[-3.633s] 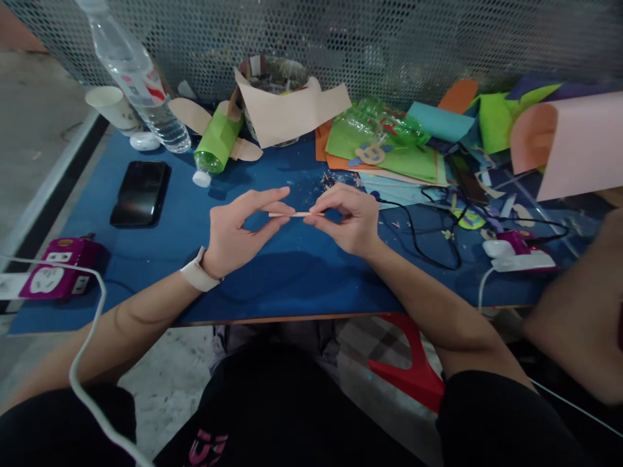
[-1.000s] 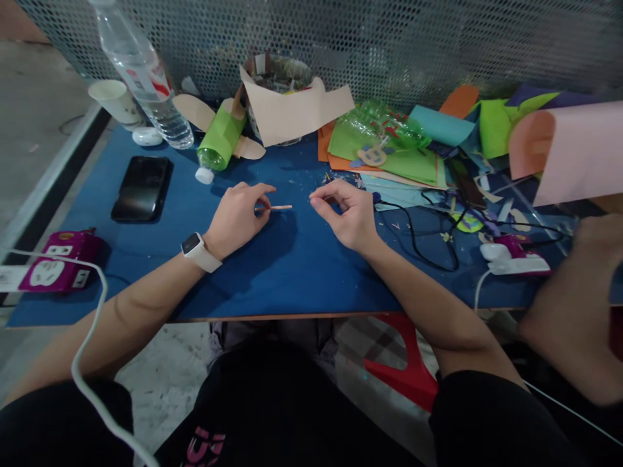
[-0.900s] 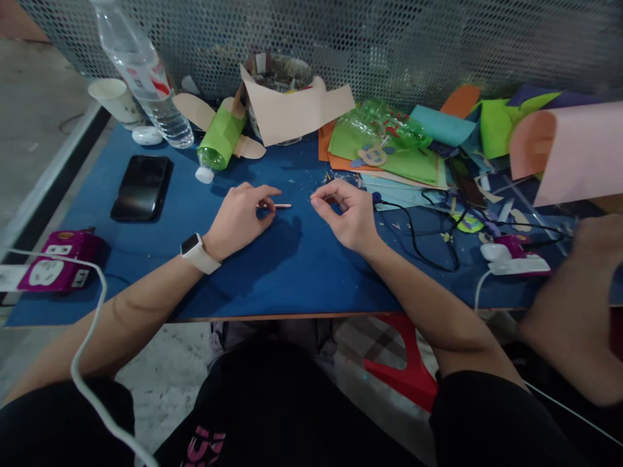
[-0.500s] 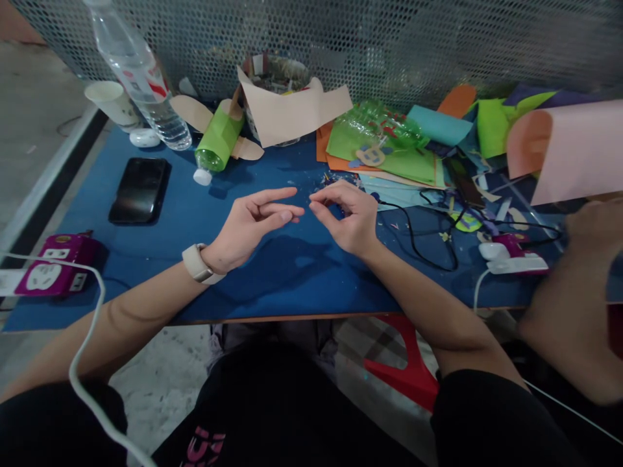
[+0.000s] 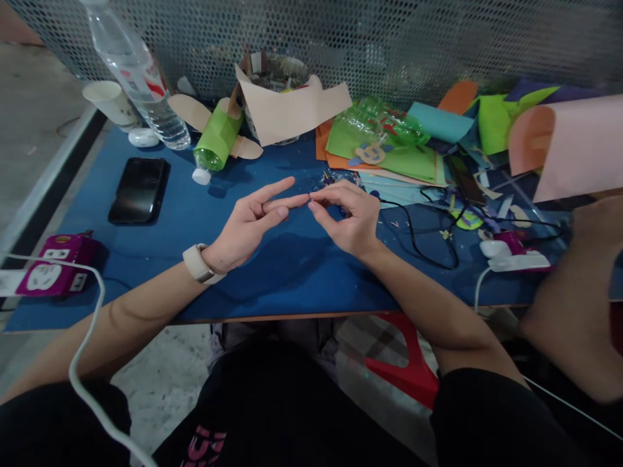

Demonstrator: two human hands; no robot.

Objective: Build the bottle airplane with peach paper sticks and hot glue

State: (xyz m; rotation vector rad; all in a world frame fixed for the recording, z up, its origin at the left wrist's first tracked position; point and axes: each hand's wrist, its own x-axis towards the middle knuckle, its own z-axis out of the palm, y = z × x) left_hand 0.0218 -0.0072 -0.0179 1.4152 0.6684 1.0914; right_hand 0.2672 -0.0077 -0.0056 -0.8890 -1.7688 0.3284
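Over the blue tabletop [image 5: 292, 285], my left hand [image 5: 246, 227] has its index finger raised and its middle finger stretched toward the right. That middle fingertip meets the pinched thumb and index finger of my right hand [image 5: 354, 217]. Anything between the pinching fingertips is too small to make out. Behind my left hand lies a green plastic bottle [image 5: 213, 146] wrapped in green paper, with beige paper ovals at its sides and its white cap toward me. Small coloured scraps [image 5: 335, 176] lie just behind my right hand.
A black phone [image 5: 139, 190], water bottle [image 5: 141, 81], paper cup [image 5: 111, 104] and purple power strip [image 5: 58, 263] occupy the left. Coloured paper sheets [image 5: 335, 144], a clear green bottle [image 5: 374, 120] and a black cable [image 5: 413, 240] spread rightward. Another person's arm [image 5: 574, 305] rests at far right.
My left middle finger has straightened and now touches my right fingertips, where a gap was before. The left index finger has lifted slightly. My right hand stays pinched in nearly the same place.
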